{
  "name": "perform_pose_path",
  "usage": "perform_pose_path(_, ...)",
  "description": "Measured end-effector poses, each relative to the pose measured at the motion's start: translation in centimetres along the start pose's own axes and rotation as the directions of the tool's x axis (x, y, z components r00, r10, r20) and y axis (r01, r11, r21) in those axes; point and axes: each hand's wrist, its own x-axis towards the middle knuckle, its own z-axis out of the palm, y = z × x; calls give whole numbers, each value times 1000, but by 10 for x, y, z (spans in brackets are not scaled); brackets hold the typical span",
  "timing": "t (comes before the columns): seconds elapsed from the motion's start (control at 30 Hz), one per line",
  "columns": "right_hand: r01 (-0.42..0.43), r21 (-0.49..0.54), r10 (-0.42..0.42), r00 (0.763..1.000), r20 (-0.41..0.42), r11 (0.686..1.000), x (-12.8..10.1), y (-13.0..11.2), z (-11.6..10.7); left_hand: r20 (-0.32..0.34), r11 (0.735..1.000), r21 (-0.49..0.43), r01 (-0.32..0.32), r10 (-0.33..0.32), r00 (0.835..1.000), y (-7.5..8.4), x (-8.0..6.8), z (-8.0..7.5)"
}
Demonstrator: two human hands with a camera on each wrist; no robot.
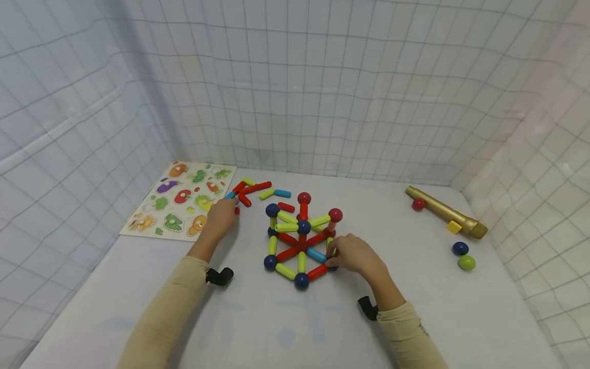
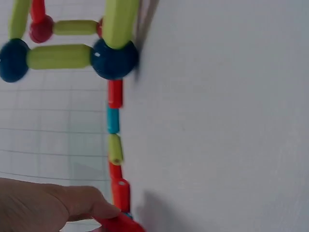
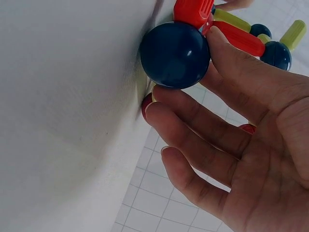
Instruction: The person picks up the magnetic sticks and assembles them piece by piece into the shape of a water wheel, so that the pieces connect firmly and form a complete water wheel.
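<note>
A frame of magnetic rods and balls (image 1: 301,251) stands mid-table, with red, yellow-green and blue rods joined by dark blue and red balls. At its front right corner my right hand (image 1: 355,253) grips a dark blue ball (image 3: 175,55), thumb on one side and fingertips on the other; a red rod (image 3: 193,10) joins that ball. To the left of the frame, my left hand (image 1: 221,218) pinches a red rod (image 2: 121,223), mostly cut off by the left wrist view's lower edge. Just beyond that hand lies a loose group of red, blue and yellow-green rods (image 1: 255,188).
A vegetable picture board (image 1: 152,197) lies at the back left, partly behind the left hand. On the right are a gold microphone-shaped tube (image 1: 444,211), a red ball (image 1: 418,204), a yellow block (image 1: 454,227), a dark blue ball (image 1: 460,248) and a green ball (image 1: 467,263). Grid-patterned sheets surround the table.
</note>
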Motion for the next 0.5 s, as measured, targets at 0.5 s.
perform_pose_path(0.5, -1, -14, 1, 1000, -1, 1000, 2, -1, -2, 213, 976, -129, -175, 199, 957, 71, -90, -25)
